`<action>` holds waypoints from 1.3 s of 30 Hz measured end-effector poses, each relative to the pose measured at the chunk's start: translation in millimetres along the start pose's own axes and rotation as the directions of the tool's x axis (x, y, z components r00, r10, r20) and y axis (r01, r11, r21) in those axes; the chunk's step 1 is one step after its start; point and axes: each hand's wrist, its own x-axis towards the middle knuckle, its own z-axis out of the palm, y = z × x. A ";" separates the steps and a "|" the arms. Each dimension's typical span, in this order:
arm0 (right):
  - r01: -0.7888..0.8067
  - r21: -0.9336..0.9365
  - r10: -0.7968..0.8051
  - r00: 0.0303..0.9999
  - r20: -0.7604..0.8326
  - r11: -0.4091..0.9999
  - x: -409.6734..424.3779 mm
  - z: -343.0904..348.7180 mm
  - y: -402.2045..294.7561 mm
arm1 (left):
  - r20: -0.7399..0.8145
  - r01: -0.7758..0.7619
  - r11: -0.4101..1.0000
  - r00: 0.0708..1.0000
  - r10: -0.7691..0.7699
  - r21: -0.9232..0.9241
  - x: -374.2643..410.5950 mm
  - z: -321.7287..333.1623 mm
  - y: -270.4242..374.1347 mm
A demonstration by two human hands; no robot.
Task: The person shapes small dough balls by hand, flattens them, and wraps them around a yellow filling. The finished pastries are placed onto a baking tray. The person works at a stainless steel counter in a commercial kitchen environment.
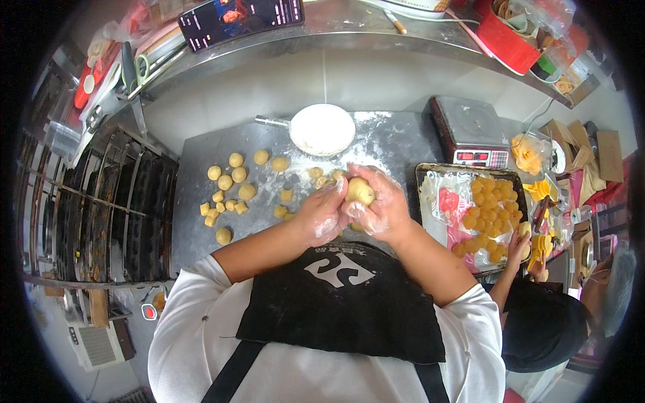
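A round ball of yellowish dough (361,192) sits between my two floury hands in front of my apron. My right hand (378,201) cups it from the right, its fingers wrapped around the ball. Against its left side press the thumb and palm of my left hand (325,209). Several dough balls (239,175) and small cut dough pieces (211,216) lie to the left on the dark worktop (196,151). More pieces (316,173) are just beyond my hands, partly hidden by them. A bowl of white flour (322,130) with a handle stands behind, flour scattered beside it.
On the right, a baking tray (421,201) holds many orange-yellow balls, with a digital scale (471,131) behind. A co-worker's hand (519,242) holds dough at the tray's right edge. Overhead runs a metal shelf (342,27) with a phone (242,22); scissors (133,75) hang left, above a tray rack (101,211).
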 end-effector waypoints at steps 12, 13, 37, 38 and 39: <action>0.056 -0.018 -0.054 0.995 0.082 0.998 -4.0 1.7 -1.4 | -0.162 0.086 0.994 0.982 -0.095 -0.063 -5.7 25.9 8.2; 0.080 -0.056 -0.073 0.991 0.108 0.995 -4.5 1.6 -2.1 | -0.105 0.098 0.995 0.989 -0.101 -0.033 -5.3 12.0 2.3; -0.779 0.627 0.561 0.520 0.645 0.001 -72.2 56.0 128.7 | -0.305 0.334 0.313 0.942 -0.137 0.889 48.7 -78.3 -47.6; -0.821 0.547 0.578 0.370 0.727 -0.162 -66.3 50.1 127.8 | -0.360 0.374 0.217 0.927 -0.100 0.902 50.8 -91.9 -56.8; -0.813 0.567 0.603 0.387 0.697 -0.133 -59.8 45.1 131.9 | -0.369 0.389 0.258 0.921 -0.126 0.884 53.8 -103.9 -56.7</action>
